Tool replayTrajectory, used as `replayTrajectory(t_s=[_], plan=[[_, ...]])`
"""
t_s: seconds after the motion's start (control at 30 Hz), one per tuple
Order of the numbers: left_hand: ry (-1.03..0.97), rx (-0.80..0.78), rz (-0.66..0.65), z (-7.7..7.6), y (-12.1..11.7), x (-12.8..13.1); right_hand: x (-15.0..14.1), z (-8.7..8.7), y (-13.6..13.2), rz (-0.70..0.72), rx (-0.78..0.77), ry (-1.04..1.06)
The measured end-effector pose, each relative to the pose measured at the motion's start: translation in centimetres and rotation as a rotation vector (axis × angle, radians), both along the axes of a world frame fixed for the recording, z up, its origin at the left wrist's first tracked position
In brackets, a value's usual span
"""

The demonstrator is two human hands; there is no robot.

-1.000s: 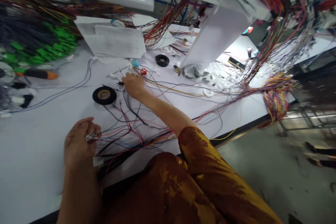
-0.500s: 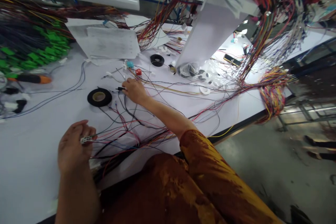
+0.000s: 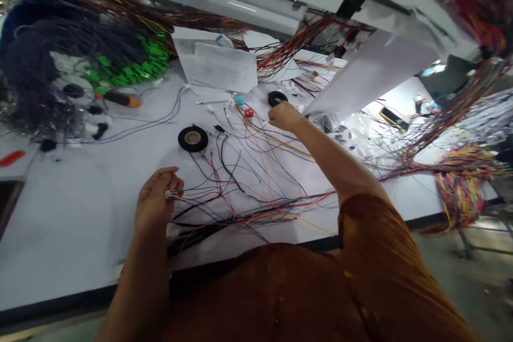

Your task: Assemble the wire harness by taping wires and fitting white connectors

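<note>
My left hand [image 3: 154, 204] rests near the front of the white table [image 3: 72, 208], fingers pinched on a small white connector [image 3: 171, 193] from which thin wires [image 3: 240, 192] fan out to the right. My right hand [image 3: 284, 116] is stretched far forward with curled fingers, touching the table just below a small black tape roll [image 3: 277, 98]. I cannot make out anything in it. A red connector [image 3: 249, 113] and a blue one [image 3: 239, 99] lie just left of that hand. A larger black tape roll [image 3: 193, 138] lies between my hands.
Sheets of paper [image 3: 218, 67] lie at the back. Green connectors [image 3: 132, 67] and dark wire bundles fill the far left, beside an orange-handled screwdriver [image 3: 120, 99]. Coloured wire bundles [image 3: 460, 192] hang off the right edge. A white panel [image 3: 368, 77] leans at the back right.
My right hand has moved from beside the large tape roll forward and right to the small black roll. The view has swung left. My left hand keeps its hold on the connector.
</note>
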State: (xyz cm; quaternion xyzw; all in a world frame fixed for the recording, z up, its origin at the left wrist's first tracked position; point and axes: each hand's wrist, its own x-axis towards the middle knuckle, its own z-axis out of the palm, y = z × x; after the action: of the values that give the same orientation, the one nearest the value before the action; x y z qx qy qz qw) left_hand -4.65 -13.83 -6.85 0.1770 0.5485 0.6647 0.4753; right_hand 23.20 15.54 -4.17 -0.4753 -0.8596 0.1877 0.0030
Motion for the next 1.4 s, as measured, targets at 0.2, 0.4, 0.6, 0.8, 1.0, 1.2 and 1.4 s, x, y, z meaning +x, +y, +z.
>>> replayTrajectory(t_s=[0.2, 0.4, 0.6, 0.8, 1.0, 1.2, 1.4], plan=[[-0.059, 0.02, -0.021, -0.2, -0.1, 0.0, 2.2, 5.6, 0.9, -0.617, -0.466, 0.681], [0.013, 0.062, -0.014, -0.5, -0.2, 0.0, 0.0, 6.4, -4.6, -0.593, -0.331, 1.176], [0.061, 0.09, -0.018, -1.0, -0.3, -0.2, -3.2, 6.5, -9.3, -0.49, -0.297, 1.249], [0.096, 0.146, -0.047, -1.0, -0.4, -0.3, -5.1, 7.4, -11.2, -0.28, -0.314, 1.303], [0.098, 0.146, -0.115, -1.3, -0.5, -0.4, -7.8, 5.1, -11.3, -0.314, -0.657, 1.121], [0.113, 0.171, -0.173, -1.1, -0.6, -0.2, -11.2, 5.5, -14.0, -0.111, -0.529, 0.983], [0.051, 0.217, -0.058, -0.9, -0.6, -0.3, -13.6, 2.9, -21.5, 0.305, -0.37, 0.439]])
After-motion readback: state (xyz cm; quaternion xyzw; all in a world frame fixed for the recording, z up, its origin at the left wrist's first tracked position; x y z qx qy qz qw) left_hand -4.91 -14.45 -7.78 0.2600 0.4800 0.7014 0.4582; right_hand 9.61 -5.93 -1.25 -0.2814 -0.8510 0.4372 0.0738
